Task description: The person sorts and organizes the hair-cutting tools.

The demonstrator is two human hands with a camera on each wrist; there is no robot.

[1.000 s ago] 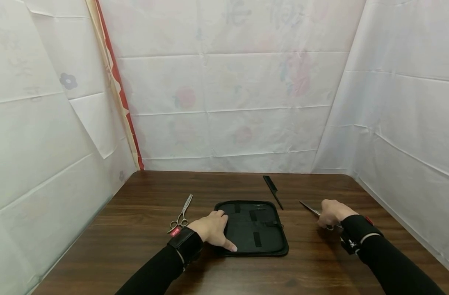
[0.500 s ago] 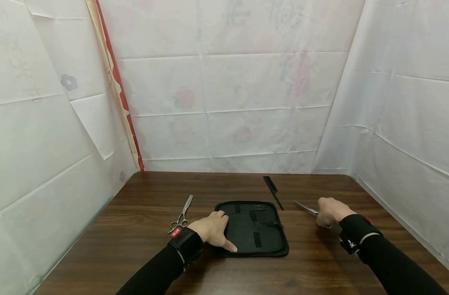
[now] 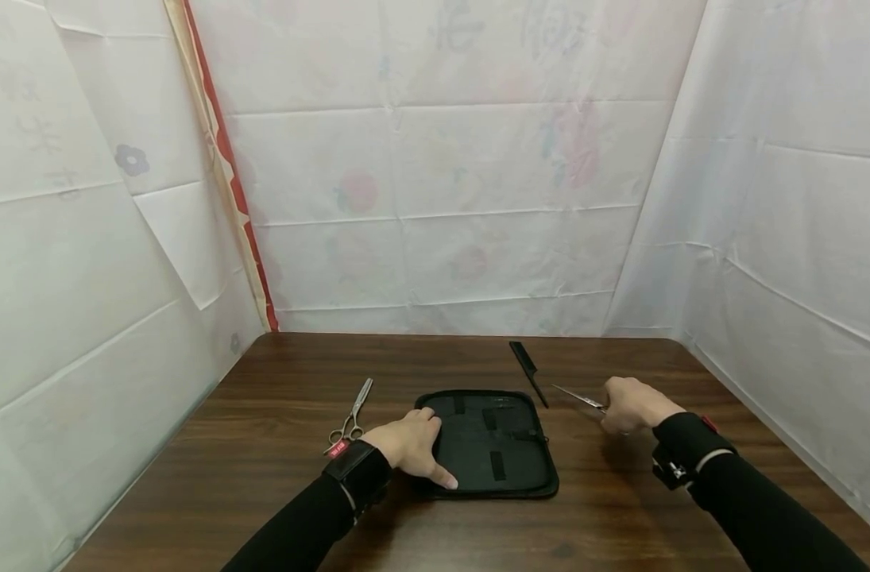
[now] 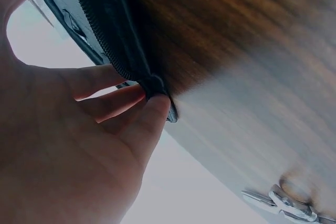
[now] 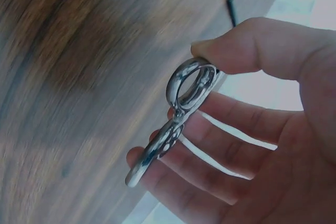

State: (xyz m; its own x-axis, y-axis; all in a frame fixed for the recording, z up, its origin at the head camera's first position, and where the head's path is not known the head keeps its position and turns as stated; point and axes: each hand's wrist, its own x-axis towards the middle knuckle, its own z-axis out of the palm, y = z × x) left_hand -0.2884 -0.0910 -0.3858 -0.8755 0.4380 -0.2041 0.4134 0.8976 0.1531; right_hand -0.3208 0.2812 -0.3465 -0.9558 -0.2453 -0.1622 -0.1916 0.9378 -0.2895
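A black zip case lies open on the table, its inside with elastic loops facing up. My left hand holds its left side, thumb near the front edge. In the left wrist view, the fingers bend round the case's zipped edge. My right hand holds a pair of scissors, blades pointing left towards the comb. In the right wrist view, the metal finger rings sit between the thumb and the bent fingers.
Thinning shears lie left of the case, close to the left wrist. A black tail comb lies behind the case to the right. White sheeting walls the brown wooden table at the back and sides.
My right hand has moved left with the scissors, their tips now close to the comb's tail. The left hand and the case have stayed in place.
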